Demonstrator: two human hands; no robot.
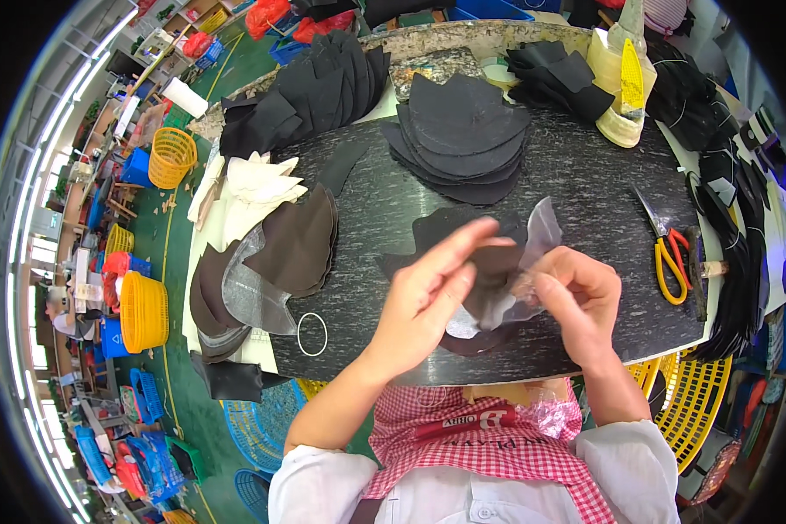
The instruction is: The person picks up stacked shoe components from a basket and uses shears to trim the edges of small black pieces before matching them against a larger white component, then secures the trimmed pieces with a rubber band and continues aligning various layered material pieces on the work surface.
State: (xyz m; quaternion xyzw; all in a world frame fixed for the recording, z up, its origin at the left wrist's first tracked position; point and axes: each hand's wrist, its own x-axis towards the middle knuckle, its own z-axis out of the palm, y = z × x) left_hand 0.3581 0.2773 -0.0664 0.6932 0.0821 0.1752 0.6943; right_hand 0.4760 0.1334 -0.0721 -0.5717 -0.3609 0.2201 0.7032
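Observation:
My right hand [580, 297] pinches a thin, see-through sheet of film [543, 229], which stands up from the work in front of me. To its left, my left hand [432, 288] hovers with fingers stretched out and thumb apart, holding nothing that I can see. Below both hands lies a dark shoe-upper-shaped cut piece [441, 229], black at the far side and brownish nearer me, partly covered by my hands. A shiny silvery patch [463, 324] shows between my wrists.
Stacked black cut pieces [463, 131] lie ahead, with another black stack [314, 87] at the far left. Brown pieces [297, 244], white pieces [257, 192] and a white ring [312, 334] are on the left. Orange-handled scissors [670, 262] and a hammer [703, 271] lie right.

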